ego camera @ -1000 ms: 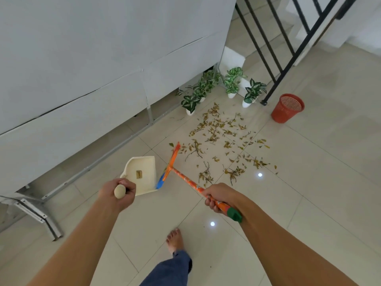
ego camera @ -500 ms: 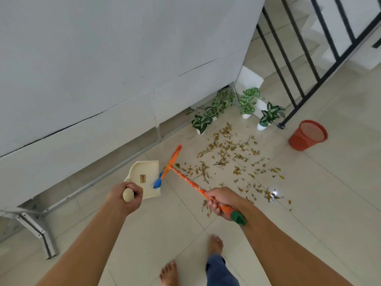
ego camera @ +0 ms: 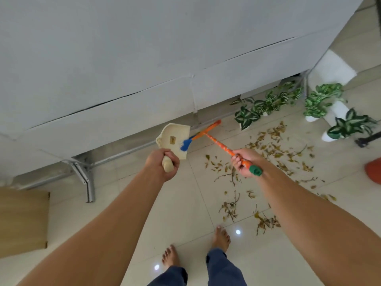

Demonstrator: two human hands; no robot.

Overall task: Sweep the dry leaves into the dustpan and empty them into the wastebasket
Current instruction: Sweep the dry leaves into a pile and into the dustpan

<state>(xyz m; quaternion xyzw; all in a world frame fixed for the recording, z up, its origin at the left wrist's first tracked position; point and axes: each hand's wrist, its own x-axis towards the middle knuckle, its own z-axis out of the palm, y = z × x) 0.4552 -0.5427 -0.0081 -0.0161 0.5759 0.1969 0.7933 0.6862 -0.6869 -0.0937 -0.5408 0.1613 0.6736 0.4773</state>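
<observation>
Left hand [ego camera: 162, 164]: fist wrapped round the handle of the cream dustpan [ego camera: 173, 139], pan just ahead of the knuckles.
Right hand [ego camera: 244, 162]: fingers curled round the orange broom [ego camera: 218, 142] near its green cap; blue bristles overlap the pan's right side.
Dry leaves [ego camera: 274, 145]: strewn on the tiled floor [ego camera: 175, 213] right of that hand, nearer than half a second ago.
Red wastebasket [ego camera: 373, 170]: now cut off by the right edge.
</observation>
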